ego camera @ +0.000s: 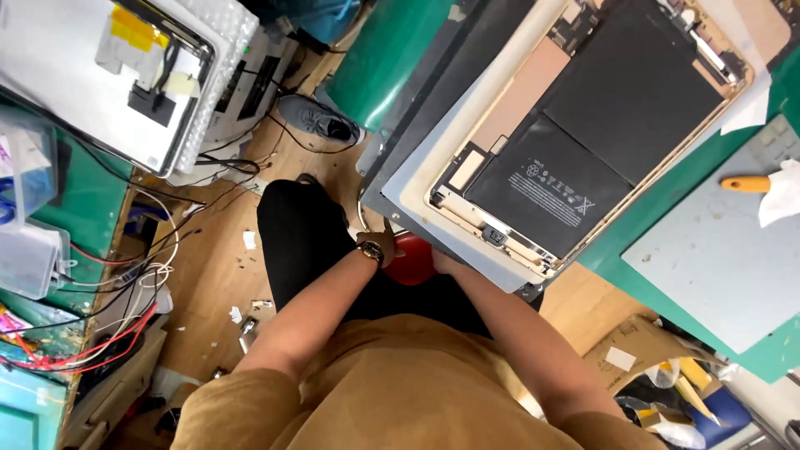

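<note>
**Opened tablet rests on a workbench edge as a seated person reaches below it**

A mustard-brown shirt (400, 383) fills the bottom of the head camera's view, both bare forearms stretching forward from it over black trousers (304, 237). The left hand (379, 247), a dark watch (370, 251) on its wrist, reaches up to the near edge of a grey mat (433, 162) that overhangs the bench; its fingers touch that edge, though whether they grip it cannot be told. The right hand (443, 265) is tucked under the same mat edge, its fingers hidden, so their state cannot be told either. Between the two hands sits a round red object (412, 260), partly covered.

On the mat lies an opened tablet (583, 125), its gold-coloured frame upward and its two black battery cells (600, 142) exposed. The mat lies on a green cutting mat (400, 58). To the right, on a second grey mat (717, 267), lie an orange-handled tool (746, 184) and a white tissue (783, 193), touching. At upper left a detached screen panel (92, 75) lies face down with yellow tape on it. Red and white cables (125, 321) trail down the left side above a wooden floor (217, 283) littered with scraps, where a grey shoe (321, 121) stands.
</note>
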